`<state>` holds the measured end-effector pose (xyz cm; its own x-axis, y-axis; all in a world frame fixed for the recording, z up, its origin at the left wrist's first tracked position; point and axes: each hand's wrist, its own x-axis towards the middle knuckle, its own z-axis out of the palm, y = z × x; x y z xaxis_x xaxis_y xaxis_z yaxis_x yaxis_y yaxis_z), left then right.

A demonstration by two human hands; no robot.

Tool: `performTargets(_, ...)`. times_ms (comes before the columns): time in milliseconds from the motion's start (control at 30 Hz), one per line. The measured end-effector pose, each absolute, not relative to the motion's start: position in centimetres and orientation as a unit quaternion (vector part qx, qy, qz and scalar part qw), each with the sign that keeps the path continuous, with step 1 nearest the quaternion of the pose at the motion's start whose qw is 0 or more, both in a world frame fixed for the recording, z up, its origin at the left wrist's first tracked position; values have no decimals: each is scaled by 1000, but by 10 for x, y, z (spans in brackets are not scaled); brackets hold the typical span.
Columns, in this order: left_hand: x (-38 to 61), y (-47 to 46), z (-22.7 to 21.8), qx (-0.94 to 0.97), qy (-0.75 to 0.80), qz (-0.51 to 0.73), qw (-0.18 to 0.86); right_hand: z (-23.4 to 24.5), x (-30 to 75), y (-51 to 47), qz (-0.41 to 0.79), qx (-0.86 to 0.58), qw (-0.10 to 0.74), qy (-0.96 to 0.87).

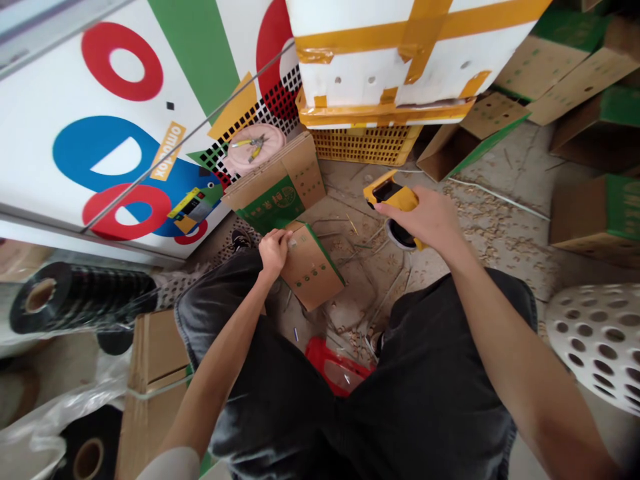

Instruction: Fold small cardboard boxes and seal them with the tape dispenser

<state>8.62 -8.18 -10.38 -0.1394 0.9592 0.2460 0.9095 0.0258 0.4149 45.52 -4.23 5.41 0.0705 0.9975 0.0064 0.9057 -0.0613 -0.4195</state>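
A small brown cardboard box (313, 270) with a green edge and printed dots stands tilted between my knees. My left hand (274, 253) is closed on its upper left edge, fingers bent over the top. To the right and apart from the box, my right hand (433, 217) grips a yellow tape dispenser (390, 192) with dark parts and a round, pale-rimmed piece underneath. My palm hides part of the dispenser. Just behind the box leans a flat brown-and-green carton (283, 193).
A taped white foam box (400, 60) rests on a yellow crate (363, 145) ahead. Pliers (255, 148) lie on a pink round lid (273, 137). Open cartons (473, 133) stand at right, near a white perforated basket (600, 340). Black film rolls (85, 293) lie left; small bits litter the floor.
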Motion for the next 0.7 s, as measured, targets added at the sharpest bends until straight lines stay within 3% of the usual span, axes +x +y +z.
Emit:
performTargets(267, 88, -93, -97, 687, 708, 156, 44, 53, 455, -42, 146, -712, 157, -669)
performTargets(700, 74, -87, -96, 610, 765, 175, 112, 58, 446, -43, 138, -722, 122, -667)
